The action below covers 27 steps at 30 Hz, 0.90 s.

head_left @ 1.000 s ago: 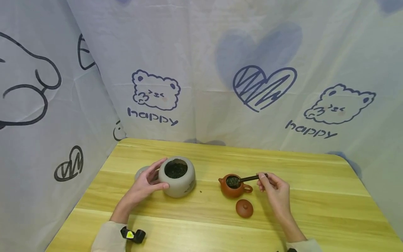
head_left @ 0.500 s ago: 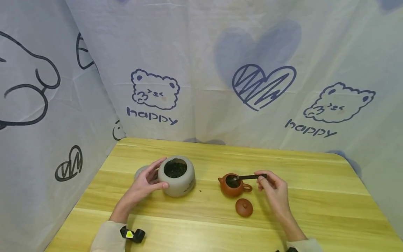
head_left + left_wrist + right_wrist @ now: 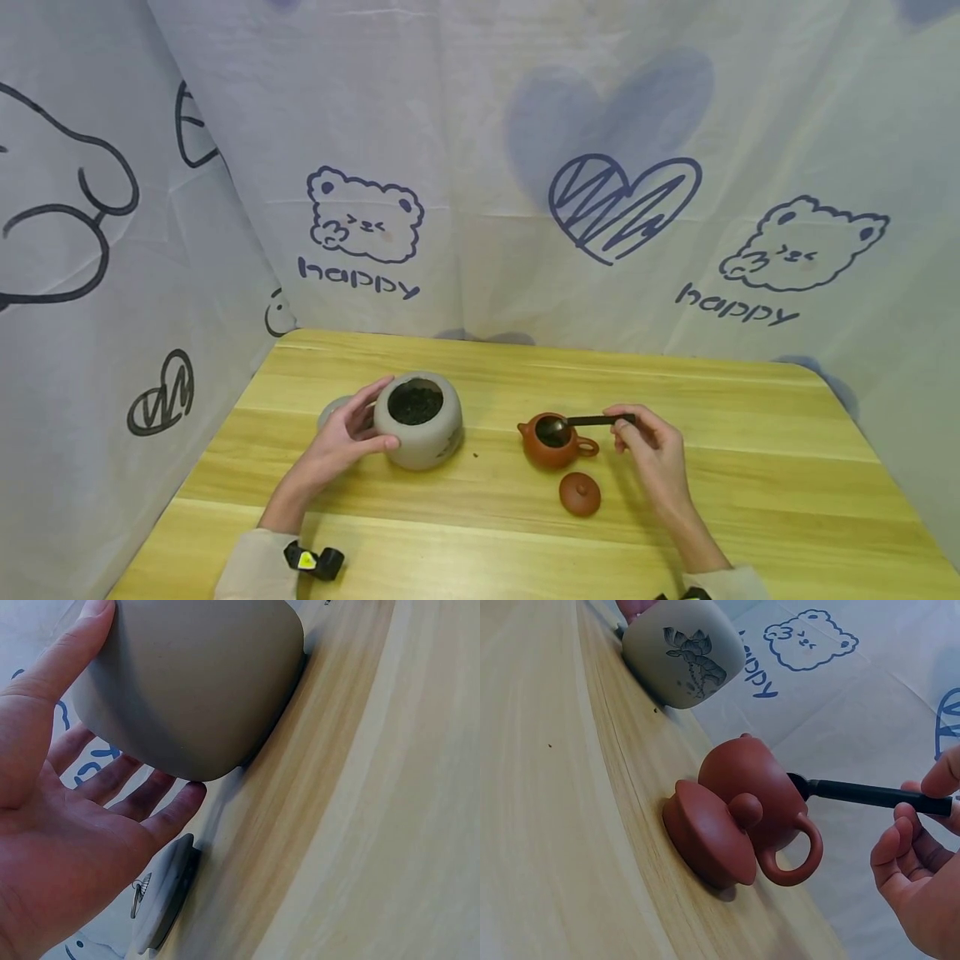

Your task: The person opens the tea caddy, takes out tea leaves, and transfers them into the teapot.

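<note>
Right hand and spoon have shifted slightly over the past second: the spoon's handle sits closer to level, and its bowl end, darkened by leaves in the first frame, now shows a pale metallic gleam. Left hand and jar look much as they did.

What matters most is where the spoon lies against the red teapot. Its long axis runs sideways across the teapot's rim, bowl end in the mouth, dark handle reaching out above the teapot's own handle to the right hand, which pinches the far end between thumb and fingers. That hand is the nearer one; the teapot lies to its left, spout pointing away from it.

Over on the left, the gray jar stands on the wooden surface, its wide mouth showing dark leaves. The left hand holds it from the side, thumb and fingers spread around the wall.

The teapot lid rests knob up just beside the teapot, on the person's side. The jar lid, with a metal ring on top, lies beyond the left hand.
</note>
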### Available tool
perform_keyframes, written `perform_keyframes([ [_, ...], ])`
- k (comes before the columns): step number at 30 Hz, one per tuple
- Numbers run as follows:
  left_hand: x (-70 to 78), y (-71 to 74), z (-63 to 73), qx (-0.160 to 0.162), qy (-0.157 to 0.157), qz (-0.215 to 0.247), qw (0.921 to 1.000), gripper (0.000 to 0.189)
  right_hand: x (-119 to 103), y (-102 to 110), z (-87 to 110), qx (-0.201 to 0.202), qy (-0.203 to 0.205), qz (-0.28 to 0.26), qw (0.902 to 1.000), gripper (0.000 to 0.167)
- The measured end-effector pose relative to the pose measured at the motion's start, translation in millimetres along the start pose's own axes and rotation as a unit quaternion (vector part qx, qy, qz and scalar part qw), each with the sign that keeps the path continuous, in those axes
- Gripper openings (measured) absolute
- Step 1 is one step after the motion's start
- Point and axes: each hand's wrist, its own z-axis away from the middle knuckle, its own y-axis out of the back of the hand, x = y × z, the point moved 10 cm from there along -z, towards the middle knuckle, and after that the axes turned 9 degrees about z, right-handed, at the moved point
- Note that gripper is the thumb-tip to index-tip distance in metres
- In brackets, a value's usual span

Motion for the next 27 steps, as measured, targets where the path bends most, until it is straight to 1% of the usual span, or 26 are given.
perform_keyframes([
  [7, -1.5, -0.9, 1.0, -0.001, -0.001, 0.003, 1.0, 0.085, -7, 1, 1.6, 0.006, 0.02, 0.002, 0.9998, 0.016],
  [10, -1.8, -1.0, 0.8, -0.001, -0.003, 0.003, 1.0, 0.085, -7, 4, 1.4, 0.017, 0.018, -0.002, 0.9997, 0.016],
  [17, -0.4, -2.1, 0.8, -0.001, -0.004, 0.002, 1.0, 0.085, -2, 13, 0.0, 0.037, -0.011, -0.011, 0.9992, 0.019],
  [23, 0.4, -0.4, 2.3, 0.0, -0.001, 0.004, 1.0, 0.084, -1, 17, 0.8, 0.059, -0.047, -0.019, 0.997, 0.026],
  [27, -0.5, -1.1, 2.5, -0.005, 0.003, 0.008, 0.9999, 0.084, -3, 23, 1.6, 0.075, -0.055, -0.031, 0.9952, 0.025],
])
